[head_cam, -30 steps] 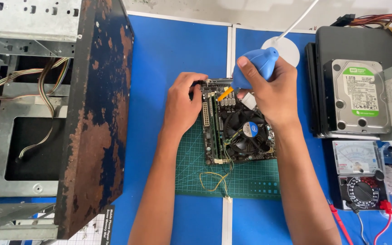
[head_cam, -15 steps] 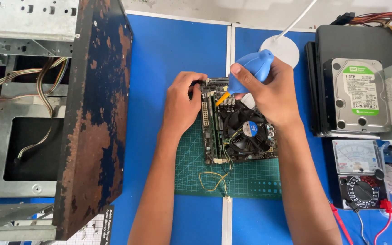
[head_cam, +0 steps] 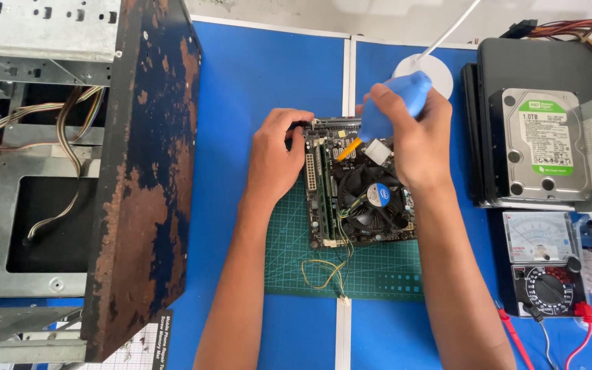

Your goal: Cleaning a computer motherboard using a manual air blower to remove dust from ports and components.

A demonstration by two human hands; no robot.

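1. Your right hand (head_cam: 416,140) is wrapped firmly around a blue rubber air blower (head_cam: 390,109), its orange nozzle (head_cam: 349,149) angled down toward the upper part of the motherboard (head_cam: 361,185).
2. Your left hand (head_cam: 274,159) rests on the board's upper left edge, fingers curled over the corner and gripping it; the two hands are close but not touching.
3. The motherboard lies on a green cutting mat (head_cam: 289,253), which sits on the blue table surface (head_cam: 262,75). A black cooler fan (head_cam: 373,199) sits at the board's centre (thin yellow wires (head_cam: 327,270) trail off its lower edge onto the mat).
4. To your left stands an open computer case (head_cam: 56,171) with a rusty dark side panel.
5. To your right lies a hard drive (head_cam: 543,144) on a black unit, with an analogue multimeter (head_cam: 543,270) just below it, red probe leads beside it.
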